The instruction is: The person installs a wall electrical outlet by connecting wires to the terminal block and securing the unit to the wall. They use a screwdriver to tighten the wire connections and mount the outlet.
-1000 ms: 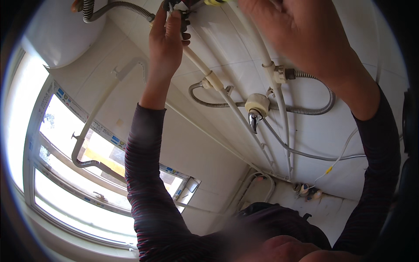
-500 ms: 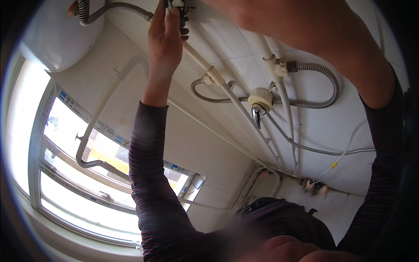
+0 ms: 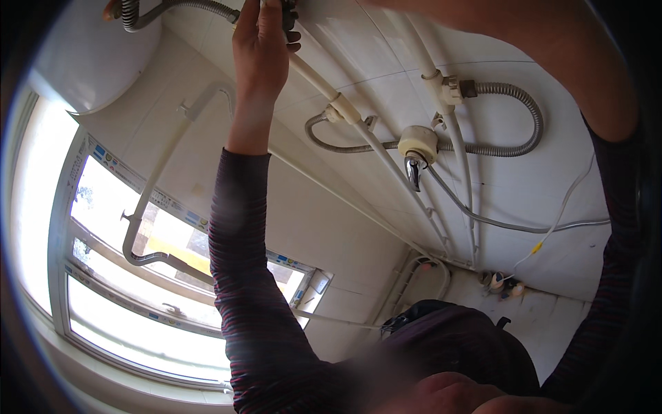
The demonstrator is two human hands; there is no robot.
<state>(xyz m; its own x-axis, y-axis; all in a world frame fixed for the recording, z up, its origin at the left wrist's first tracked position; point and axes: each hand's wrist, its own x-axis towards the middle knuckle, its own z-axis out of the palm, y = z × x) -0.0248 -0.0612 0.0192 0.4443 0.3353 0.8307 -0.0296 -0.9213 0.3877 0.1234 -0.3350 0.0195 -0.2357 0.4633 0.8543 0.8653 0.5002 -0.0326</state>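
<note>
Raised to the top edge, my left hand [image 3: 262, 48] is closed, its fingers wrapped round a dark object [image 3: 289, 8] that is mostly hidden by the hand and cut off by the picture edge. The hand sits against the upper end of a cream pipe [image 3: 314, 76] that slants down the tiled wall. A corrugated metal hose [image 3: 196, 10] ends just beside its wrist side. Of my right arm only the forearm [image 3: 552, 48] shows, reaching across the upper right; the right hand lies beyond the top edge.
A second cream pipe [image 3: 431, 69] carries a corrugated hose [image 3: 534, 114]. Between the pipes sits a round cream shower mixer [image 3: 417, 141] with a chrome lever. A white rounded tank [image 3: 96, 69] hangs at upper left, above a bright window [image 3: 138, 331]. A white cable [image 3: 567, 196] runs at right.
The view has shifted slightly, so the pipes and mixer sit a little farther right and higher. My left hand keeps its grip, and my right forearm has moved up and right.
</note>
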